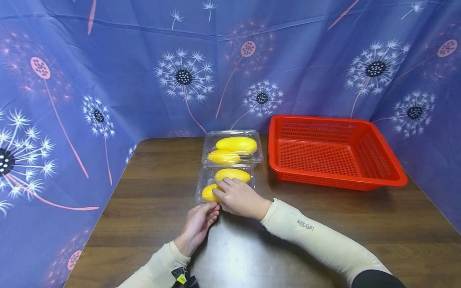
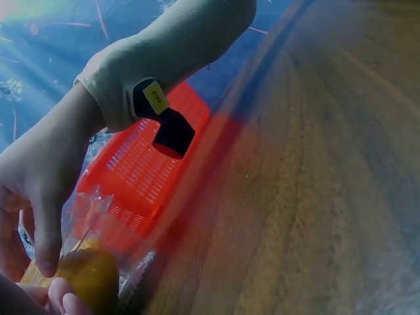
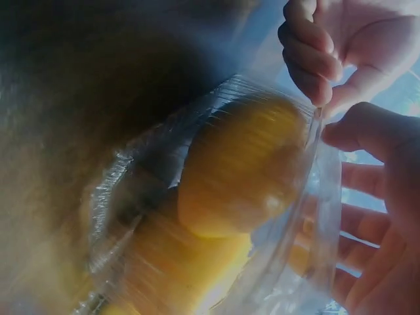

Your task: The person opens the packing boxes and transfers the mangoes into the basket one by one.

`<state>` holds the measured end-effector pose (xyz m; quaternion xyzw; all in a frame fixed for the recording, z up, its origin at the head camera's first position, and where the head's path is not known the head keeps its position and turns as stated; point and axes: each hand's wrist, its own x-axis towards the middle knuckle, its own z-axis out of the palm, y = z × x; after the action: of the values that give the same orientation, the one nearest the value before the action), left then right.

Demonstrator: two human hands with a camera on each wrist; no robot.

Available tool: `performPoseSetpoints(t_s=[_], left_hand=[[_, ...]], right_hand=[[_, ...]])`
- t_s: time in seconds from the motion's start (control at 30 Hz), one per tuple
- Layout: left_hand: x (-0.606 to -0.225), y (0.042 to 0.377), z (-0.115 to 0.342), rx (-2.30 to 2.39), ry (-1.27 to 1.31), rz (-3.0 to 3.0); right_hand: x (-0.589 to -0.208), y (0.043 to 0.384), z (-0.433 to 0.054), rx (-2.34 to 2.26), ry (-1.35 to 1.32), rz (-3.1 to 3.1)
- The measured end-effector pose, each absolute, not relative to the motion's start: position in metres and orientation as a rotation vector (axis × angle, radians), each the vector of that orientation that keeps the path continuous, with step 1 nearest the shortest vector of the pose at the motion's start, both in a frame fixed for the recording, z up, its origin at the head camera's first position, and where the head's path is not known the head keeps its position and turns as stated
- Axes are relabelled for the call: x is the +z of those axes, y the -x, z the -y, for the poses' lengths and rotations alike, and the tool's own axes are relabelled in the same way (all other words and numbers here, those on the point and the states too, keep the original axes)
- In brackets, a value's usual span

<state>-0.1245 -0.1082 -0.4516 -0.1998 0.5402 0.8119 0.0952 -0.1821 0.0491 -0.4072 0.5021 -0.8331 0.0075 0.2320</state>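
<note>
Just below the frame's center, the lower clear box (image 1: 206, 176), its yellow fruits (image 1: 232, 175) lying lengthwise left to right, sits above the left hand (image 1: 199, 224), whose fingers pinch its bottom edge, while the right hand (image 1: 240, 200), nearer, lays loose, unclenched fingers over its top.

Place: indoor tabletop recording station, curtained on three sides. Evidence as follows.

- Blue cloth backdrop (image 1: 216, 52), printed with white and pink dandelions, creased, hung behind the table and along both sides.
- Table (image 1: 162, 176), brown wood-grain top, pale glare on the near part.
- Red basket (image 1: 338, 182), perforated, rear right, of household or market type.
- Clear plastic containers (image 1: 211, 141), two, grocery type, holding yellow fruit (image 1: 236, 145).
- Wrist camera (image 2: 173, 131), black, yellow label, worn over a pale sleeve (image 2: 167, 49).

Cloth hides the room beyond; whether home or workroom cannot be told.
</note>
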Motion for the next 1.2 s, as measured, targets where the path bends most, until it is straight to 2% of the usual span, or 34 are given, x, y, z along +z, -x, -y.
performPoseSetpoints(t_s=[0.57,0.93,1.2], left_hand=[[-0.452,0.123,0.105,2.393,0.567,-1.634],[-0.449,0.117,0.102,2.363,0.542,-1.606],[-0.449,0.114,0.102,2.358,0.555,-1.576]], right_hand=[[-0.423,0.19,-0.04,-0.033,-1.296,2.046],[-0.367,0.209,-0.043,0.173,-1.171,2.144],[-0.355,0.205,-0.053,0.189,-1.23,2.309]])
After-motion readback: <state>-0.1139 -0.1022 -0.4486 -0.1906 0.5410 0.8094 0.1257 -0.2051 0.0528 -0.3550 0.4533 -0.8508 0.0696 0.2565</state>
